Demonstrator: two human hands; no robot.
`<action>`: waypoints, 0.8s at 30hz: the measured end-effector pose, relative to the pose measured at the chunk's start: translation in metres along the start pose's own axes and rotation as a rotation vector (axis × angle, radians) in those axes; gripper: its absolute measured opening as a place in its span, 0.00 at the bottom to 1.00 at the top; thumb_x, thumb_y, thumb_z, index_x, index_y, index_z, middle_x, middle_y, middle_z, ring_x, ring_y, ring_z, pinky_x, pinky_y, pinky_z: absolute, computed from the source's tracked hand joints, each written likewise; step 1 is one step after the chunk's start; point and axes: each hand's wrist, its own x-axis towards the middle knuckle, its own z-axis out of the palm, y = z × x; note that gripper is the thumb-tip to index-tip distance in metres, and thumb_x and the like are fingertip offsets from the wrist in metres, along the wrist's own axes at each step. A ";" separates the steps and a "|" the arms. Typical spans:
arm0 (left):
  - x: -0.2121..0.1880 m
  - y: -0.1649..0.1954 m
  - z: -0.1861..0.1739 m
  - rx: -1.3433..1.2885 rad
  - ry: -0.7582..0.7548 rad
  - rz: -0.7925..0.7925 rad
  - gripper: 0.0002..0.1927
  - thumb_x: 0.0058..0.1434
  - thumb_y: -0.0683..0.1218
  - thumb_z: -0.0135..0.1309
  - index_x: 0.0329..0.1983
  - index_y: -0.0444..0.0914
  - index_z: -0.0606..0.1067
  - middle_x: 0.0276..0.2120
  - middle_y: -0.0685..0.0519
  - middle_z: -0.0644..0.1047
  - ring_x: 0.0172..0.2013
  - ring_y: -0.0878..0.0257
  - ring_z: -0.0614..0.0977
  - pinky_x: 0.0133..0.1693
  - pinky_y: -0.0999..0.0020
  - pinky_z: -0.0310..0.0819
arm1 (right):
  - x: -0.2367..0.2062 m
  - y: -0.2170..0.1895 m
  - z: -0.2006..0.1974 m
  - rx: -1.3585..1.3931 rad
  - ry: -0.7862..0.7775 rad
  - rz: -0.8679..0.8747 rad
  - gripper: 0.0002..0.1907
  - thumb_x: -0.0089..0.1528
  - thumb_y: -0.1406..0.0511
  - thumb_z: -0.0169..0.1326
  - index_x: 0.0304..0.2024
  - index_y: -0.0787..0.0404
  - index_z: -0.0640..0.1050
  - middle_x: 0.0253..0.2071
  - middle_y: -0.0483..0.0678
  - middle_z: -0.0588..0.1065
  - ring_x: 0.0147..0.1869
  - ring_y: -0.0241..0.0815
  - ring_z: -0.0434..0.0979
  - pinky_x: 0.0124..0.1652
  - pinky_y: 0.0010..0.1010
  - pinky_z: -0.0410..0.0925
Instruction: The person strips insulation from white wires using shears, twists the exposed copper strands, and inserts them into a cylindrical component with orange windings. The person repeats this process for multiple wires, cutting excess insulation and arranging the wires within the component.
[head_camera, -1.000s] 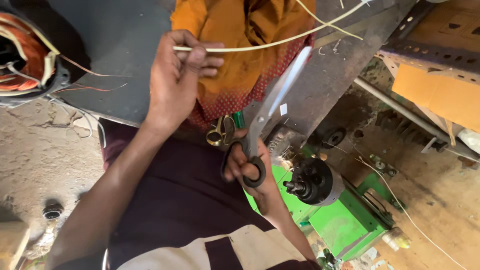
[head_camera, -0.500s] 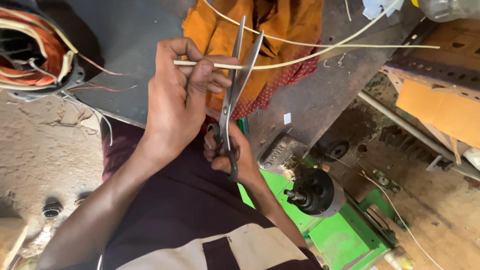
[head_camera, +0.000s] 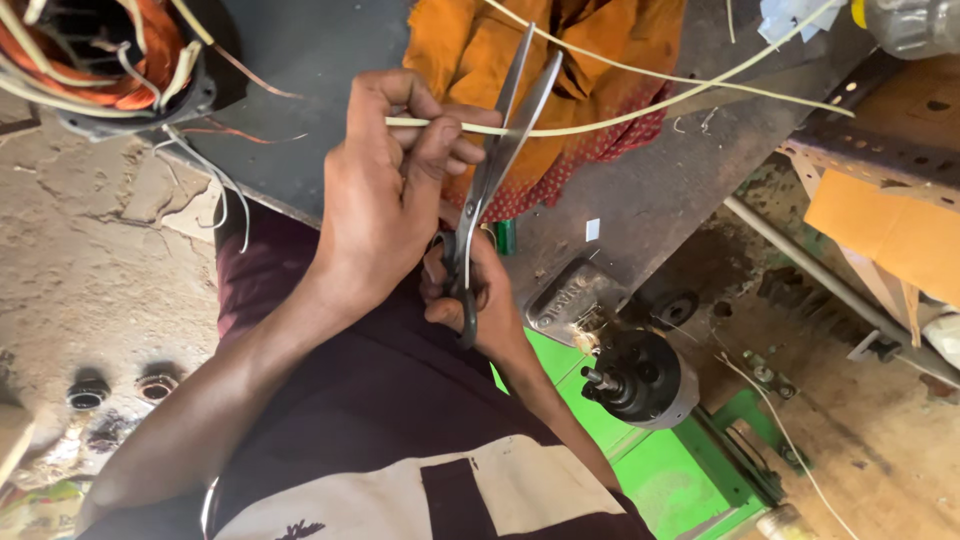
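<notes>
My left hand pinches a thin pale yellow tube near its end, holding it level over the dark workbench. My right hand, partly hidden under the left, grips the handles of grey metal scissors. The scissor blades stand apart and straddle the tube just right of my left fingertips. The tube runs on to the upper right, across an orange cloth.
A motor stator with copper windings and loose wires sits at the top left. A second pale tube crosses the cloth. A black motor on a green machine stands below the bench; a metal rack with cardboard is at right.
The scissors swung up from beside the bench to the tube, and their blades now straddle it. My left hand kept hold of the tube.
</notes>
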 end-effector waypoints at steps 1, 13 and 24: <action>-0.002 0.000 0.000 0.002 0.015 -0.016 0.10 0.82 0.42 0.45 0.56 0.32 0.59 0.50 0.44 0.84 0.46 0.64 0.87 0.47 0.72 0.85 | -0.001 0.001 0.000 -0.015 0.004 -0.004 0.57 0.54 0.52 0.74 0.77 0.61 0.57 0.38 0.41 0.65 0.42 0.35 0.67 0.43 0.28 0.65; -0.013 -0.007 -0.013 -0.069 0.009 -0.006 0.09 0.82 0.41 0.45 0.55 0.32 0.60 0.50 0.45 0.84 0.46 0.65 0.88 0.48 0.72 0.86 | -0.005 0.027 -0.011 -0.362 0.135 -0.045 0.52 0.55 0.59 0.76 0.74 0.67 0.64 0.33 0.41 0.65 0.36 0.33 0.66 0.37 0.25 0.61; -0.093 0.024 -0.114 0.313 0.322 -0.073 0.21 0.67 0.36 0.61 0.57 0.27 0.65 0.39 0.47 0.81 0.41 0.62 0.86 0.41 0.71 0.83 | 0.018 -0.021 -0.063 -1.132 0.478 -0.318 0.51 0.63 0.77 0.59 0.80 0.61 0.44 0.81 0.60 0.50 0.83 0.57 0.55 0.75 0.46 0.58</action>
